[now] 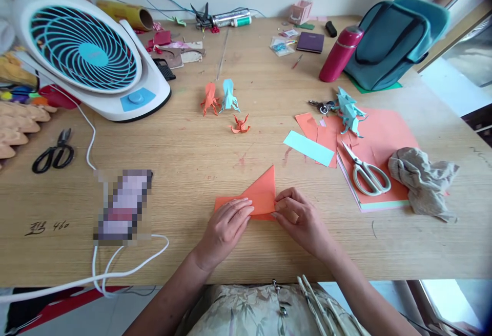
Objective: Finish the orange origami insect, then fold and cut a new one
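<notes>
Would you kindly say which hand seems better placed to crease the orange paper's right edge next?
Probably the right hand: its fingers are at that edge of the orange paper, while the left hand lies across its left part.

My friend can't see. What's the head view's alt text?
The left hand lies on a folded orange paper sheet; the right hand pinches its edge. Orange and light-blue paper figures stand on the brown wooden table.

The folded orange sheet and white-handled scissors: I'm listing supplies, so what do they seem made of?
Folded orange sheet: likely matte paper, from its crisp creased edges. White-handled scissors: probably plastic grips, smooth and evenly pale; blades likely metal, being thin and greyish.
</notes>
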The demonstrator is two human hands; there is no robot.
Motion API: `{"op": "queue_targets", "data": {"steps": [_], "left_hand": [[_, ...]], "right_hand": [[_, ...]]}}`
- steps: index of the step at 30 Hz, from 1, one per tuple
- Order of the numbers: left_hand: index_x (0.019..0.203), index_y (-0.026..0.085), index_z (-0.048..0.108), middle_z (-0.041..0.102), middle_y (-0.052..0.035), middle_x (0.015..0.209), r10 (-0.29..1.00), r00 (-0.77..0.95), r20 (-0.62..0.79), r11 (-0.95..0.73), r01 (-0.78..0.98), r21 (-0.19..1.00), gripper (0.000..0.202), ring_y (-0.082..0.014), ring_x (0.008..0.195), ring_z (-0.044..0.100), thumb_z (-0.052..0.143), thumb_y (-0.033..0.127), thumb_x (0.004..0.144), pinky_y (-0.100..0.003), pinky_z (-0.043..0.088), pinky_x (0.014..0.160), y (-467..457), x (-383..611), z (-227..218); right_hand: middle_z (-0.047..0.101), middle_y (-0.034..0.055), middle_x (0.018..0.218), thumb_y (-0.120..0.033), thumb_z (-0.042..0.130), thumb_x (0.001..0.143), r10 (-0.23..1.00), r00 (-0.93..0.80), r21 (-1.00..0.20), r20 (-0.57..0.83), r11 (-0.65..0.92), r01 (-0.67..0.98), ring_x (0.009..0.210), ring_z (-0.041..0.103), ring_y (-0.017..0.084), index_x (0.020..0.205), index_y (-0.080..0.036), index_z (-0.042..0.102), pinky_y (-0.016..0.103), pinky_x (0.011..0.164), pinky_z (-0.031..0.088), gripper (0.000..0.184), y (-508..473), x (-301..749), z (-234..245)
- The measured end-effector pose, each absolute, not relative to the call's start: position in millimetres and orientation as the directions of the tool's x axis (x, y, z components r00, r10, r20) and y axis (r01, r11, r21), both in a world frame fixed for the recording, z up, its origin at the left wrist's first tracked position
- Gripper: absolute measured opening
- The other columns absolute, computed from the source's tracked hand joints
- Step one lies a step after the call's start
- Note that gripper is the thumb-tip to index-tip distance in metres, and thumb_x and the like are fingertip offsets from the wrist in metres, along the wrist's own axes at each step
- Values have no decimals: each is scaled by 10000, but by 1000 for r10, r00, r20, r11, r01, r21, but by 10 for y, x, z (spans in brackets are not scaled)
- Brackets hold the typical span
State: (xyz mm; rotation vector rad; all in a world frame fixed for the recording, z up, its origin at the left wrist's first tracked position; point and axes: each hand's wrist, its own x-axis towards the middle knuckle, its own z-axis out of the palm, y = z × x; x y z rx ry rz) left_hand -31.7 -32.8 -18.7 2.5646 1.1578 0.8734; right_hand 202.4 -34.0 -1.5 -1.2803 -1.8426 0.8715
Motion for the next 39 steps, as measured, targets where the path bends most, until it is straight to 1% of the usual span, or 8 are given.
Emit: {"op": "queue_targets", "data": {"steps": [4, 6, 12, 15, 19, 25, 32, 39], "left_hand": [[1219, 169, 593, 733, -78, 1161, 751, 452, 482, -652, 623, 432, 324, -156, 1115, 682, 581, 36, 924, -299, 541, 1021, -292, -360, -119], [1218, 175, 591, 736, -77, 1148, 770, 414, 486, -628, 626, 462, 323, -155, 1094, 690, 584, 41, 924, -297, 543, 1010, -266, -381, -87], [1201, 204, 611, 747, -61, 1107, 824, 326, 463, -560, 591, 581, 289, -155, 1031, 710, 580, 85, 939, -287, 557, 951, -188, -426, -76], [1143, 198, 650, 759, -52, 1079, 873, 225, 433, -478, 571, 667, 233, -149, 987, 723, 594, 111, 935, -258, 560, 919, -153, -437, -41], [1080, 186, 687, 772, -45, 1050, 918, 118, 379, -380, 541, 750, 179, -144, 941, 730, 616, 142, 921, -233, 559, 884, -94, -448, 62], [1093, 192, 702, 769, -32, 1056, 954, 146, 262, -300, 467, 832, 204, -142, 952, 723, 600, 148, 922, -226, 549, 888, -62, -364, 205], [1157, 211, 674, 755, -43, 1125, 961, 233, 146, -221, 338, 915, 230, -136, 1019, 716, 522, 205, 985, -196, 552, 868, -161, -231, 334], [1218, 227, 645, 748, -39, 1169, 952, 228, 203, -293, 493, 819, 341, -168, 1015, 725, 669, 158, 885, -251, 555, 938, -197, -191, 285]], "right_hand": [[615, 54, 979, -204, 615, 939, 952, -239, -865, 192, 279, 417, 941, 608, 197, 931, -231, 624, 333, 791, 506, 29, -288, 1982, 80], [620, 67, 1038, -193, 574, 963, 946, -243, -830, 213, 307, 466, 988, 605, 210, 1048, -242, 626, 351, 814, 512, 112, -272, 2031, 76], [558, 140, 1302, -95, 567, 913, 892, -359, -465, 274, 450, 763, 1138, 545, 296, 1367, -245, 499, 494, 963, 502, 483, -231, 2154, -113], [532, 160, 1359, -113, 586, 906, 882, -360, -405, 304, 462, 789, 1185, 533, 318, 1427, -243, 427, 515, 975, 502, 560, -164, 2095, -172], [532, 171, 1358, -137, 620, 884, 867, -282, -449, 410, 461, 765, 1213, 528, 318, 1420, -219, 390, 510, 975, 484, 589, -76, 1995, -120], [662, 74, 982, -318, 690, 902, 843, -259, -468, 472, 489, 736, 891, 606, 245, 1069, -217, 570, 400, 776, 434, 229, -75, 1902, 95], [647, 5, 774, -321, 645, 932, 939, -112, -734, 325, 325, 596, 702, 584, 173, 882, -217, 598, 312, 671, 395, 125, -88, 1869, 162], [598, -13, 720, -348, 629, 932, 978, -104, -874, 183, 210, 438, 665, 545, 142, 762, -211, 570, 274, 637, 390, 226, -95, 1933, 165]]}}
